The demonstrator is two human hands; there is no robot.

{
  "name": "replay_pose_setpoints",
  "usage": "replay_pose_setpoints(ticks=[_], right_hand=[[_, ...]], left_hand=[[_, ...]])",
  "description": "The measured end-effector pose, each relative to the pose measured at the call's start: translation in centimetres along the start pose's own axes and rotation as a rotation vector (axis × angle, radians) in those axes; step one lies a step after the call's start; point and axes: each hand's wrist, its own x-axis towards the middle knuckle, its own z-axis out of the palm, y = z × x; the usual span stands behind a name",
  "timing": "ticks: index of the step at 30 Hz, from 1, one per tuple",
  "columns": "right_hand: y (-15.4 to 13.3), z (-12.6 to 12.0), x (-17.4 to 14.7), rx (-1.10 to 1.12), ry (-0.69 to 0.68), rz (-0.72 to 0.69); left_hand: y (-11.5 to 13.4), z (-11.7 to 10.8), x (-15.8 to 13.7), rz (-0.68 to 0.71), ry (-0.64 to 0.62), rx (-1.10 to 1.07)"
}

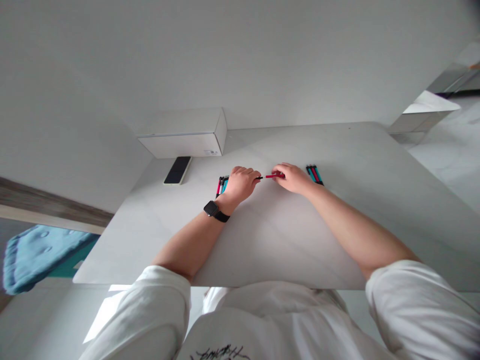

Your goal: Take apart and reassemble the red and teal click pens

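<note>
Red, prob. plastic, was the slim pen barrel (275,175) your R fingers (279,168) pinched; your L fingers (250,172) gripped a dark pen piece (259,178) facing it, likely so both ends lined up. Couldn't tell if they touched. Thin, rod-shaped pens (219,186) (red, white, teal) lay just left of your L fingers, partly hidden; a teal/red trio (314,175) w/ black ends sat side by side right of your R fingers, prob. for easy reach. Smooth, faintly veined desk (262,240) below; sharp-edged white box (180,145) and flat, glossy phone (178,171) left of your L fingers.
</note>
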Motion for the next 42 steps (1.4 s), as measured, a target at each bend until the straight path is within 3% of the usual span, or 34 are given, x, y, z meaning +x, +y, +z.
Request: replay_pose_setpoints(ticks=[4,8,13,22,26,30,37,42], right_hand=[[1.9,-0.9,0.4,0.251,-0.039,0.047],[4.1,-1.8,0.8,0.498,-0.024,0.18],[5.5,-3.4,0.6,0.705,-0.033,0.38],[4.4,-3.0,0.4,0.405,-0.247,0.29],[2.8,-2.9,0.4,0.163,-0.202,0.173],[0.7,-3.4,0.2,0.039,-0.183,0.153],[-0.3,-3.6,0.0,0.062,-0.122,0.139],[-0.6,-5.0,0.1,0.131,-0.014,0.158]], left_hand=[[0.0,0.1,-0.1,0.039,-0.02,0.031],[0.1,0.1,-0.2,0.097,-0.044,0.025],[0.0,-0.1,-0.2,0.074,-0.015,0.036],[-0.1,0.3,-0.3,0.014,0.041,0.053],[-0.1,0.4,-0.2,-0.015,0.053,0.056],[-0.2,0.5,-0.2,-0.013,0.05,0.072],[-0.2,0.7,-0.2,-0.013,0.052,0.093],[-0.1,0.5,-0.2,-0.022,0.022,0.102]])
